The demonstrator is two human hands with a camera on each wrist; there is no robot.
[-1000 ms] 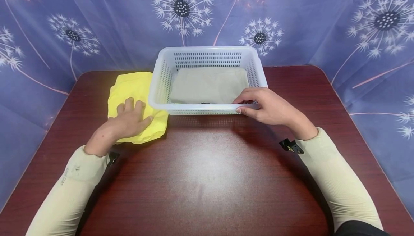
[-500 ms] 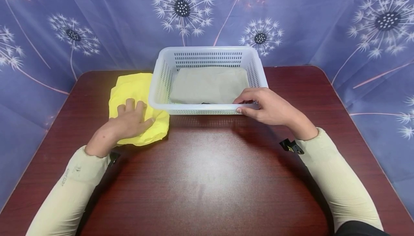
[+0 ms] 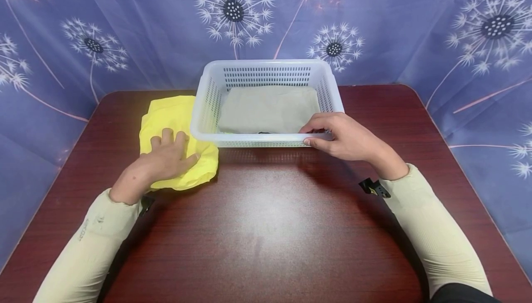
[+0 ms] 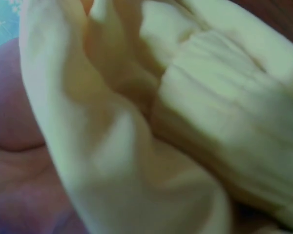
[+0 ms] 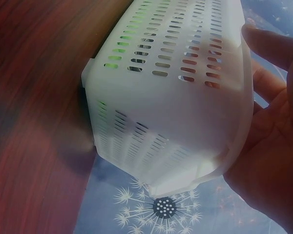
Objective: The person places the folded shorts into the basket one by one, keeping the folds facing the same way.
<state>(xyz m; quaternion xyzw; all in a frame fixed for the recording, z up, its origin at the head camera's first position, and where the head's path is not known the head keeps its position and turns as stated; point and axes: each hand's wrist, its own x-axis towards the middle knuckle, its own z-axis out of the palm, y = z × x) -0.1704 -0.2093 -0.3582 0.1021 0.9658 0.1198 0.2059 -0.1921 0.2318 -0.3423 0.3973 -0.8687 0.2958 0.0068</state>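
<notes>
A folded yellow cloth [image 3: 170, 113] lies on the table, left of a white plastic basket [image 3: 266, 140], and its right side meets the basket's left end. My left hand [image 3: 164, 160] rests on top of the cloth with its fingers spread. In the left wrist view, loose folds of the cloth [image 4: 112, 156] rise beside the palm. My right hand [image 3: 345, 136] grips the front right rim of the basket, thumb outside and fingers over the inner side. Inside the basket is a folded grey cloth [image 3: 270, 106]. Through the slots in the right wrist view, green and dark layers show.
The dark red wooden table [image 3: 266, 229] stretches in front of the basket. A blue curtain [image 3: 158, 26] with dandelion prints hangs close behind and at both sides. The basket's slotted wall [image 5: 171, 107] stands upright on the table.
The yellow cloth has slid slightly toward me and to the right under my left hand, which shifted slightly right. My right hand and the basket have stayed put.
</notes>
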